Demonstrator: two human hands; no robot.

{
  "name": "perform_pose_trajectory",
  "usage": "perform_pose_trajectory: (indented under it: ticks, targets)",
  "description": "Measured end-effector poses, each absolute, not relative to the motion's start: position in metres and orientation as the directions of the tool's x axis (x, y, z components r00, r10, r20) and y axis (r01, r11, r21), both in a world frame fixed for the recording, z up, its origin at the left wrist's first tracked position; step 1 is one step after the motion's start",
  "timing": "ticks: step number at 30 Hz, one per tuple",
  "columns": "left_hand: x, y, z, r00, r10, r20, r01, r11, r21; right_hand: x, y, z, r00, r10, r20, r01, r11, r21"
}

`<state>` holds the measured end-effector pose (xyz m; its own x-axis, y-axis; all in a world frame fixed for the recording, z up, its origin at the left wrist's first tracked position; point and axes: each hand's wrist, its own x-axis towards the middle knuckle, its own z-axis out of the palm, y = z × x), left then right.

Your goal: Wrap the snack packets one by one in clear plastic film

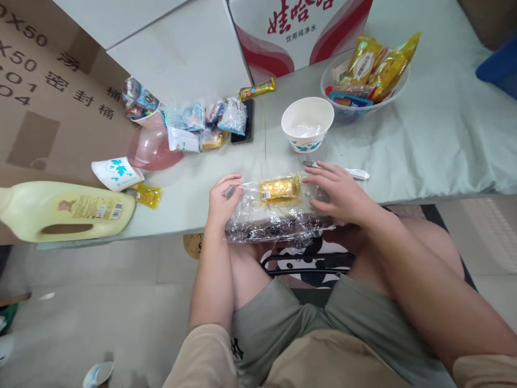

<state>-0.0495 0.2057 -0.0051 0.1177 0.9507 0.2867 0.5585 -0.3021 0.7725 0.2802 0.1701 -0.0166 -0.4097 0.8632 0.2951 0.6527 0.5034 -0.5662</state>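
At the desk (424,140) edge, left hand (223,200) pinches the clear bag (278,218) end while right hand (339,191) lies spread, flattening it.

Both hands (224,202) (339,194) on clear plastic bag (278,215)

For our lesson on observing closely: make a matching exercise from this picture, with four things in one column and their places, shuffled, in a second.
Things:
1. clear plastic bag
2. cream jug
3. white paper bowl
4. black phone

Places:
A. lying on its side at the table's left edge
B. beside the heap of snack packets
C. under both hands
D. upright, mid-table

Pairs: 1-C, 2-A, 3-D, 4-B
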Motion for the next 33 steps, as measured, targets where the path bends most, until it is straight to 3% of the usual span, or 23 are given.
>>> perform_pose_trajectory:
  ticks: [4, 8, 10, 15, 18, 22, 27, 33]
  targets:
    - [-0.044, 0.208, -0.003, -0.002, 0.969, 0.247, 0.435, -0.222, 0.872, 0.275, 0.174, -0.010, -0.210, 0.893, 0.398, 0.609, 0.438, -0.662]
    - [-0.038, 0.206, 0.004, -0.051, 0.985, 0.164, 0.378, -0.133, 0.916, 0.268, 0.179, 0.005, 0.021, 0.962, 0.271, 0.533, 0.219, -0.818]
    - [-0.037, 0.204, 0.007, 0.009, 0.991, 0.131, 0.353, -0.125, 0.927, 0.265, 0.184, 0.008, 0.102, 0.971, 0.218, 0.499, 0.140, -0.855]
    - [-0.037, 0.203, 0.008, 0.169, 0.982, 0.082, 0.410, -0.146, 0.901, 0.260, 0.199, 0.002, 0.196, 0.969, 0.152, 0.298, 0.089, -0.950]
    - [-0.036, 0.205, 0.004, 0.049, 0.997, 0.057, 0.372, -0.071, 0.926, 0.260, 0.202, -0.001, 0.226, 0.970, 0.087, 0.162, 0.050, -0.986]
    - [-0.032, 0.210, 0.002, -0.124, 0.992, -0.010, 0.191, 0.034, 0.981, 0.263, 0.202, -0.006, 0.216, 0.976, -0.004, 0.032, -0.011, -0.999]
    - [-0.026, 0.214, 0.007, -0.207, 0.972, -0.106, 0.030, 0.115, 0.993, 0.269, 0.198, -0.018, 0.105, 0.986, 0.126, 0.209, 0.102, -0.973]
    - [-0.024, 0.216, 0.010, -0.209, 0.964, -0.167, -0.049, 0.160, 0.986, 0.274, 0.185, -0.013, -0.162, 0.951, 0.262, 0.490, 0.308, -0.815]
